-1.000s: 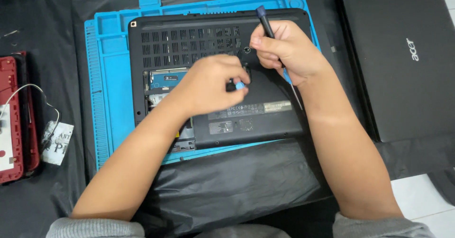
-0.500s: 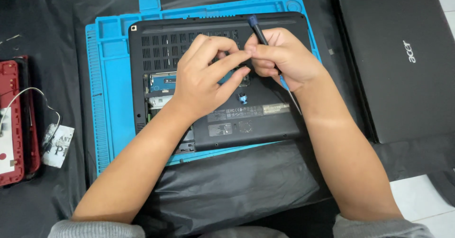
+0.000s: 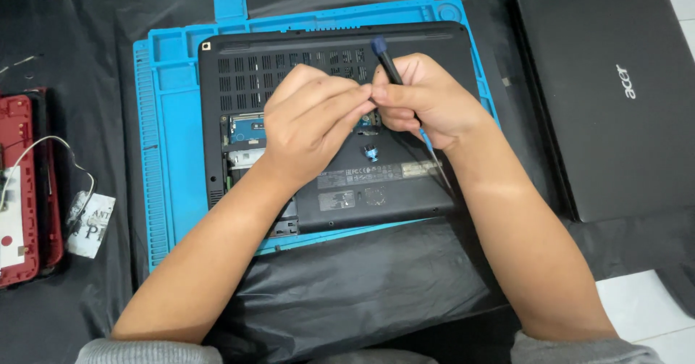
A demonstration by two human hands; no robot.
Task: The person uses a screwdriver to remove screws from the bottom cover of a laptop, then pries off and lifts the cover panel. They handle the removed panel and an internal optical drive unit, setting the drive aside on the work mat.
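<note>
1. Nearest the camera, two grey sleeves (image 3: 145,351) are seen at the bottom edge, and both bare forearms are stretched out over a crinkled black plastic sheet (image 3: 347,284).
2. A blue work mat (image 3: 170,139) is laid on the sheet, and a black laptop (image 3: 405,183) is placed on it upside down, with its bottom side facing up.
3. The left hand (image 3: 311,121) is held over the middle of the laptop. Its fingers (image 3: 340,99) are pressed close together and pointed toward the right hand, and their tips are touching it. What they pinch cannot be told.
4. The right hand (image 3: 427,99) is curled around a thin black screwdriver (image 3: 386,63) with a blue cap. The tool is pinched between the thumb and the fingers, and its top end sticks up above the hand. Its tip is hidden behind the hands.
5. A small blue piece (image 3: 371,152) is seen on the laptop just below the hands.
6. To the left, a red device (image 3: 25,190) with a white wire is lying on the sheet.
7. Farther away on the right, a second black laptop (image 3: 608,89) is lying closed.
</note>
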